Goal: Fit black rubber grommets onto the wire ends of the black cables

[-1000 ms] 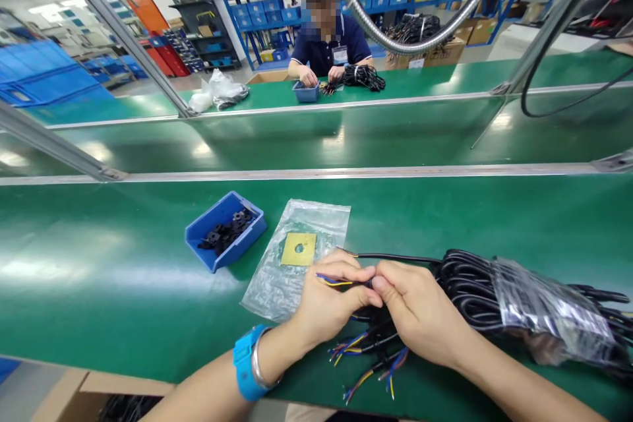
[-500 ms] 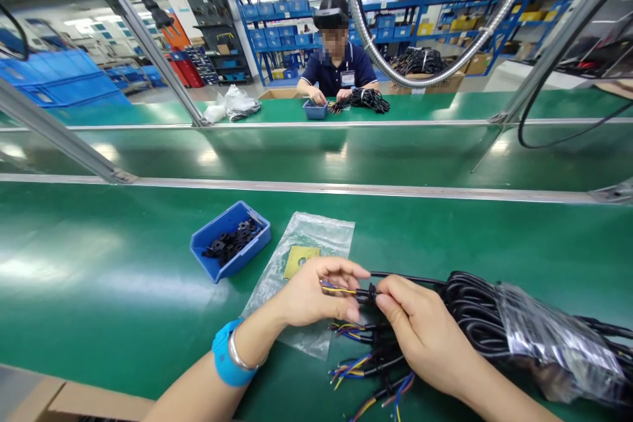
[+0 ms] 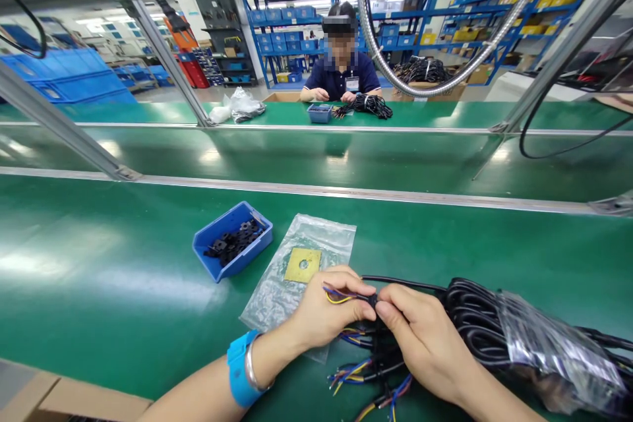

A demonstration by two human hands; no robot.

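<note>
My left hand [image 3: 336,303] pinches a small black clip [image 3: 372,301] on the end of a black cable, its thumb and forefinger closed on it. Yellow and blue wires [image 3: 339,297] stick out of that end into the left palm. On the other side of the clip, my right hand [image 3: 420,330] grips the cable, fingertips touching the clip. Below my hands lie several more cable ends [image 3: 351,372] with bare coloured wires. To the right rests the coiled bundle of black cable [image 3: 475,316], wrapped in clear plastic [image 3: 548,336].
A blue bin [image 3: 232,244] of small black parts stands left of a clear plastic bag [image 3: 267,303] with a square yellow plate [image 3: 302,265] on it. Metal rails [image 3: 346,192] cross the green bench. Across it sits a co-worker [image 3: 341,72]; a braided metal hose [image 3: 376,46] hangs overhead.
My left hand has moved right along the wires and closed its thumb and forefinger on the black clip. My right hand stays about in place.
</note>
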